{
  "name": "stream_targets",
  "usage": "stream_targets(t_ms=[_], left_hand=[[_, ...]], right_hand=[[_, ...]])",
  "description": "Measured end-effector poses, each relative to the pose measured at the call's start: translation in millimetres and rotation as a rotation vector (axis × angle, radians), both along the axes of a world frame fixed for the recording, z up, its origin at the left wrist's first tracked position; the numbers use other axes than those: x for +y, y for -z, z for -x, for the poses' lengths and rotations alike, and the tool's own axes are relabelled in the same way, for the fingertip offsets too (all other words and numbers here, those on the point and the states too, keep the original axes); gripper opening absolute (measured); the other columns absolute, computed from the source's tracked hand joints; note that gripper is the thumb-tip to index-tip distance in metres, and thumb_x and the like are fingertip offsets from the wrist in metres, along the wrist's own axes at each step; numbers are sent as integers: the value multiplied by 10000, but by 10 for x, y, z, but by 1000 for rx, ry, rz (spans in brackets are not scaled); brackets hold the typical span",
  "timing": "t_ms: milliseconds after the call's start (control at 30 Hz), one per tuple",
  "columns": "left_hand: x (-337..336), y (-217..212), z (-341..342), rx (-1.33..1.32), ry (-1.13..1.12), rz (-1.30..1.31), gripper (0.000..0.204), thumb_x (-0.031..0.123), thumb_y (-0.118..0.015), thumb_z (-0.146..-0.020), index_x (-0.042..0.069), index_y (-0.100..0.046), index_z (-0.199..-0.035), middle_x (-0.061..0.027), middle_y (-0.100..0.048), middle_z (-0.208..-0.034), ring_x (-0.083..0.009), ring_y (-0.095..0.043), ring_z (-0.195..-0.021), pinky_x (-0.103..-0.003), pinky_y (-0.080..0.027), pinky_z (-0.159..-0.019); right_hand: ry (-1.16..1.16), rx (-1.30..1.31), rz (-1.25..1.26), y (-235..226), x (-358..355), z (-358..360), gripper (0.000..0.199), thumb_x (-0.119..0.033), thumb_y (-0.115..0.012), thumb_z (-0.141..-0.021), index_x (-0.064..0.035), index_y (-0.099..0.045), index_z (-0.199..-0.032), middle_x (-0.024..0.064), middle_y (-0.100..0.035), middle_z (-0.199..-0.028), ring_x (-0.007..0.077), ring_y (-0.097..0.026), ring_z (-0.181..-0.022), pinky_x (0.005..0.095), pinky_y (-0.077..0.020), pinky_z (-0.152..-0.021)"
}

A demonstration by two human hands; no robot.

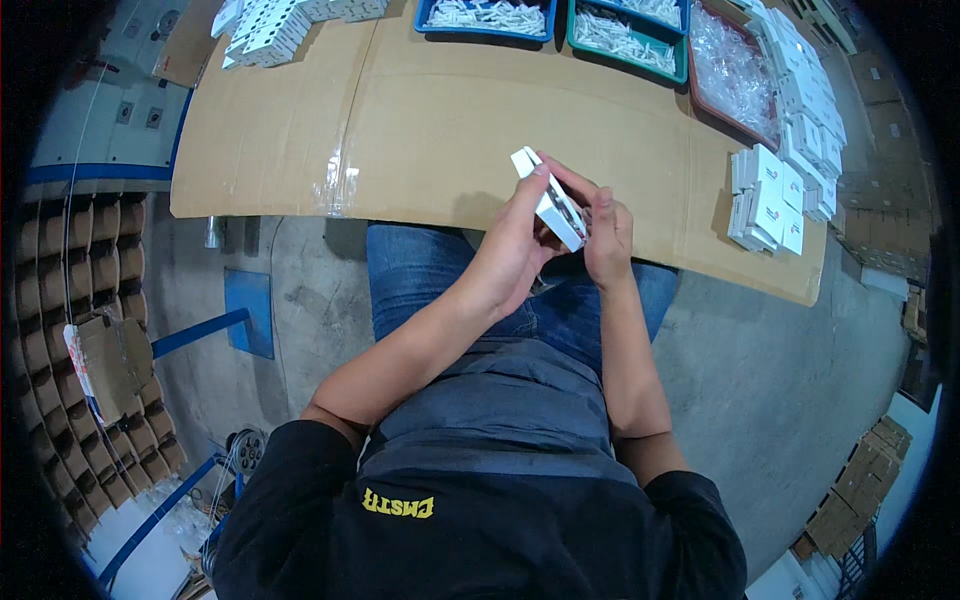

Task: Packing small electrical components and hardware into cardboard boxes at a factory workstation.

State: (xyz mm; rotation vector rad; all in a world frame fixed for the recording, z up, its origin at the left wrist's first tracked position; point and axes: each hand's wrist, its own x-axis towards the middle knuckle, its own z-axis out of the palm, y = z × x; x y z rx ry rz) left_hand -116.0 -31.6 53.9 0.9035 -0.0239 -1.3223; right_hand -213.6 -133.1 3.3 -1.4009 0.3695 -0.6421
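A small white box (560, 215) is tilted between my hands, just over the near edge of the cardboard-covered table (440, 140). My left hand (513, 235) is closed around its left and lower side, thumb along the upper edge. On the opposite side my right hand (607, 235) has its fingers bent against the box, thumb raised along it. A dark gap shows along the side facing my right hand; what lies inside cannot be made out. My right fingertips are partly hidden behind the box.
Stacks of white boxes stand at the table's right (768, 200) and far left (268, 30). Along the far edge sit a blue tray (485, 38) and a green tray (628, 68) of small white pieces, and a reddish-brown tray (745, 128) of clear plastic bags.
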Motion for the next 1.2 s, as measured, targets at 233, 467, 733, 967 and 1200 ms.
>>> stream_targets(t_ms=[233, 467, 733, 967, 1200], left_hand=[[1, -58, -40, 87, 12, -39, 454, 545, -441, -1037, 136, -537, -1210, -56, -597, -1157, -171, -614, -1043, -397, -523, -926], [27, 58, 21, -242, -4, -32, 629, 369, -630, -987, 85, -361, -1479, -94, -521, -1322, -196, -560, -1187, -416, -488, -1008], [80, 201, -187, -1046, 37, 176, 1054, 141, -842, -758, 113, -200, -1594, -167, -409, -1481, -296, -432, -1391, -456, -405, -1126], [143, 160, -228, -797, 100, 213, 969, 98, -732, -842, 174, -170, -1627, -158, -350, -1535, -297, -430, -1393, -425, -451, -1070], [114, -24, -184, -369, 164, -21, 677, 525, -394, -1061, 169, -233, -1613, -121, -471, -1430, -180, -573, -1132, -324, -506, -903]], right_hand=[[-11, 47, -142, 56, -46, 8, 727, -493, -251, -1107, 103, -625, -1287, 212, -646, -1317, 276, -615, -1225, 388, -442, -1103], [76, -3, -38, -26, -35, -36, 542, -358, -361, -1113, 79, -633, -1282, 213, -604, -1369, 278, -583, -1267, 397, -448, -1100], [-72, -80, -69, -199, -74, 89, 659, -411, -654, -968, -4, -491, -1460, 151, -530, -1449, 280, -503, -1362, 406, -454, -1078], [2, -21, -17, -239, 11, 76, 929, -408, -872, -762, -51, -451, -1509, 141, -499, -1472, 282, -482, -1374, 420, -418, -1098], [21, 163, 503, -270, -6, 66, 850, -428, -867, -743, -74, -544, -1445, 171, -495, -1442, 307, -523, -1308, 427, -416, -1092]])
